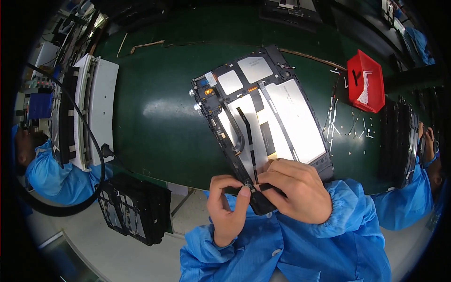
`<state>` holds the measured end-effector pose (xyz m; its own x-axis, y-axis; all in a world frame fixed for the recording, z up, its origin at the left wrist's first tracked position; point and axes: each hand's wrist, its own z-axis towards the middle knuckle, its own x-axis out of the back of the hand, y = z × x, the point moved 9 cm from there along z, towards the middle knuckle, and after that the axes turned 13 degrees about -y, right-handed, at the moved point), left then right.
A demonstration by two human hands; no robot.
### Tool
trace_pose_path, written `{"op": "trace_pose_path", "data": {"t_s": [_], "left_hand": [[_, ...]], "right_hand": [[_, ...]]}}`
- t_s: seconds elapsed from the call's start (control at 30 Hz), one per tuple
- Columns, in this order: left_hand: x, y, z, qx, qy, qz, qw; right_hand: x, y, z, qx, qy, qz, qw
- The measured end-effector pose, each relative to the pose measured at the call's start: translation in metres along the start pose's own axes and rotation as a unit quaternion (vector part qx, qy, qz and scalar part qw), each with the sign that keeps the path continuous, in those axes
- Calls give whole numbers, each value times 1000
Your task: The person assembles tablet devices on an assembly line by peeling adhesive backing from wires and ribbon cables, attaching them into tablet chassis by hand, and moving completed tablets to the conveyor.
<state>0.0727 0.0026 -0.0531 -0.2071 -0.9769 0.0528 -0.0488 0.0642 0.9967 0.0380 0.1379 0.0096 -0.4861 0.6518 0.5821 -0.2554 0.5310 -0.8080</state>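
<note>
An opened tablet-like device (293,105), with a black frame and silver plates, lies slanted on the green table, its near corner jutting past the edge. Along its left side runs a loose black flex cable (250,134), whose near end meets the fingertips of my right hand (300,190). That hand is closed, with its fingers bent over the device's near end. My left hand (226,207) pinches thumb and index finger at the left edge of the same corner; whatever is between them is too small to make out.
A red bin (369,82) with white strips stands at the right, near scattered small sticks (359,129). White and black panels (101,108) stand at the left. Black device frames (134,207) are stacked below the table's left edge. Co-workers in blue sleeves sit on both sides.
</note>
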Motion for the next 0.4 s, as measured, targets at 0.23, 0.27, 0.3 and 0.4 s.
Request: {"op": "trace_pose_path", "data": {"t_s": [0.23,0.27,0.3,0.4], "left_hand": [[3,-5,-2,27,30,-46,998],[3,-5,-2,27,30,-46,998],[3,-3,-1,23,30,-41,998],[3,-2,-2,13,29,-25,999]], "right_hand": [[0,0,0,-1,7,-5,1000],[-1,-1,0,-1,5,-5,1000],[-1,0,0,-1,6,-5,1000],[-2,0,-1,0,6,-5,1000]]}}
